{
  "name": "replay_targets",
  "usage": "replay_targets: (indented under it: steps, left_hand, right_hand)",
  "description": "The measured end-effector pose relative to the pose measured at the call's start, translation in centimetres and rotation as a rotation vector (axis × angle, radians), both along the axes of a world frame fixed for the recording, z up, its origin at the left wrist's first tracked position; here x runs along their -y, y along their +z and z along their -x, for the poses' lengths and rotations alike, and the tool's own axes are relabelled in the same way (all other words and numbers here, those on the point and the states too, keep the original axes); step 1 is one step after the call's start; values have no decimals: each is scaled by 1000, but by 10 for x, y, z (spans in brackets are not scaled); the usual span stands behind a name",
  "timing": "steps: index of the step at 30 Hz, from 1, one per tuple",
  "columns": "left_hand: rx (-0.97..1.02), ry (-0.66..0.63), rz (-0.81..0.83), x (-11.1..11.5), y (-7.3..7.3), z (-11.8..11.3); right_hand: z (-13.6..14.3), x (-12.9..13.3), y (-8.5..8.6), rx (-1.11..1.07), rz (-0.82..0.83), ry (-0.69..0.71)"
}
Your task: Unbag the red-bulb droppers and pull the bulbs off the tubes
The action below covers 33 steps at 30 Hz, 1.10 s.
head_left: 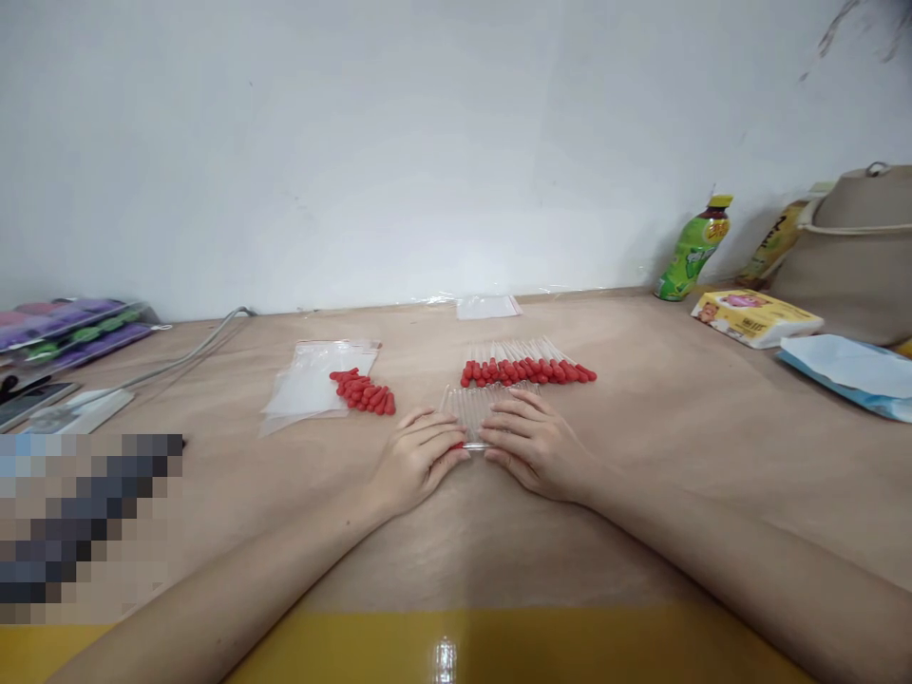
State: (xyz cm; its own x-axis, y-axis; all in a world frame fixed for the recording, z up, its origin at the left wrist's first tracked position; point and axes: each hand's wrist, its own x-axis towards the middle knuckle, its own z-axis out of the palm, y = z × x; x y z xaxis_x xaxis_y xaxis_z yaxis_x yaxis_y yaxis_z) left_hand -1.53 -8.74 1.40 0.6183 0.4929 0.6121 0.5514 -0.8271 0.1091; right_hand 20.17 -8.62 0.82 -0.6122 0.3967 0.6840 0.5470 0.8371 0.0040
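Note:
Both hands meet low over a row of clear glass dropper tubes (466, 408) lying side by side on the table. My left hand (420, 459) is closed, with a red rubber bulb (457, 446) showing at its fingertips. My right hand (531, 442) is closed at the end of one clear glass tube (475, 446) that lies crosswise between the hands. The fingers partly hide the tube and the row. Just beyond lies a row of droppers with red bulbs (527, 370), bulbs toward me. Left of the hands, loose red rubber bulbs (363, 391) sit in a pile.
Clear plastic bags (306, 380) lie under and beside the loose bulbs; another bag (488, 307) is near the wall. At right stand a green bottle (694, 249), a tissue pack (756, 318) and a beige bag (847, 256). A cable (192, 356) and phone (32, 404) are left.

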Motion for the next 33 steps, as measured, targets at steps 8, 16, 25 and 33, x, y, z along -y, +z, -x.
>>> replay_targets:
  steps: [8,16,25,33]
  left_hand:
    - [-24,-23,-176,5,4,-3]
    - [-109,-52,-150,11,10,-3]
    - [-44,74,-110,5,6,29]
    - [268,599,64,-53,54,80]
  right_hand:
    - [4,-2,-10,-56,-37,149]
    - [2,5,-5,-18,-90,191]
    - [-23,-1,-4,-125,-129,111]
    - [-33,-11,-3,-195,5,-351]
